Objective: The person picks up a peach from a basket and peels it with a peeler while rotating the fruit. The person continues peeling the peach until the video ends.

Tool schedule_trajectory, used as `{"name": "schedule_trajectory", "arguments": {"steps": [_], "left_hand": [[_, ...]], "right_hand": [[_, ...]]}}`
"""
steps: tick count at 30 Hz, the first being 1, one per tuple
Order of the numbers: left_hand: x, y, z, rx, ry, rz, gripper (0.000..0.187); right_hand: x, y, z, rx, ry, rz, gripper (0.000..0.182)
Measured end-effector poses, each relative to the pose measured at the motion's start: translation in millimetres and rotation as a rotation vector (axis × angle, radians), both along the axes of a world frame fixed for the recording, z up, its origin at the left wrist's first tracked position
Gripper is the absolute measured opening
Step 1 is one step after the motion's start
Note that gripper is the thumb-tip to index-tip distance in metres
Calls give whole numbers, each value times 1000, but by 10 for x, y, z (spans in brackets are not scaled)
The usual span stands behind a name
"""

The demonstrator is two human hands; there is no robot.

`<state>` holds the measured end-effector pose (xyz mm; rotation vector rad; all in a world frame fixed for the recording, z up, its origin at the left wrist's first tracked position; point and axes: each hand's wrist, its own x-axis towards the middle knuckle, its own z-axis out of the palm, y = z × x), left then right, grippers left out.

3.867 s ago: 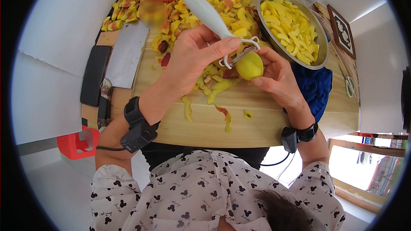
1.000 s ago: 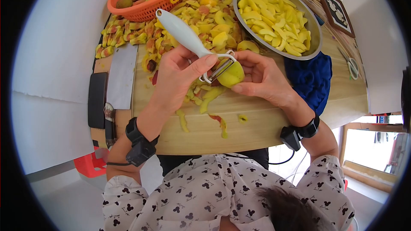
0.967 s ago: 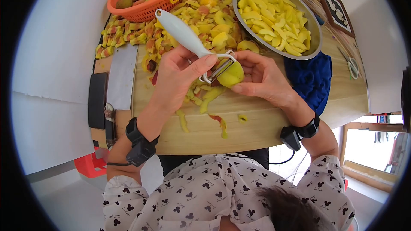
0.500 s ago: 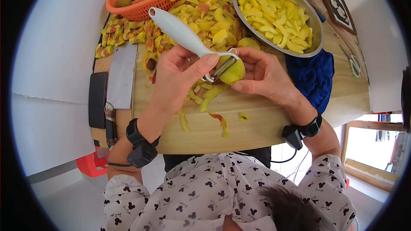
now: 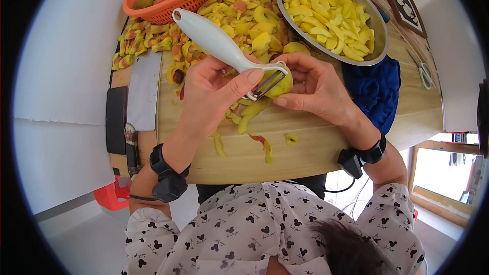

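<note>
My left hand [image 5: 216,84] is closed around a white Y-shaped peeler [image 5: 214,35], its handle slanting up to the left. The peeler's blade lies against a yellow-green fruit [image 5: 281,85] that looks like a peach. Fingers and thumb of my right hand [image 5: 311,87] grip this peach from the right side. Its far side is hidden behind the peeler head and my fingers. Beneath both hands, strips of peel [image 5: 249,117] lie on the wooden table [image 5: 244,165].
A big heap of peels [image 5: 239,20] spreads behind my hands. An orange basket [image 5: 163,10] with whole fruit stands back left. At the back right, a metal bowl [image 5: 381,46] holds yellow slices, beside a blue cloth [image 5: 374,91]. A cleaver [image 5: 143,91] and dark phone [image 5: 117,119] lie left.
The peeler head has shifted slightly to the right and down across the peach. Both hands keep their hold, and the view has moved a little.
</note>
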<state>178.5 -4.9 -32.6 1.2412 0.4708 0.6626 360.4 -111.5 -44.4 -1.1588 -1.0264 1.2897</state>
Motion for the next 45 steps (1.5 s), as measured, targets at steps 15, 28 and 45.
{"name": "schedule_trajectory", "arguments": {"steps": [15, 28, 45], "left_hand": [[11, -50, 3, 13, 17, -43, 27], [4, -79, 37, 94, 70, -41, 25], [-6, 19, -9, 79, 122, -20, 30]], "right_hand": [[-2, 2, -45, 39, -78, -59, 52], [-3, -5, -43, 12, -145, -75, 49], [-24, -13, -32, 23, -181, -59, 44]]}}
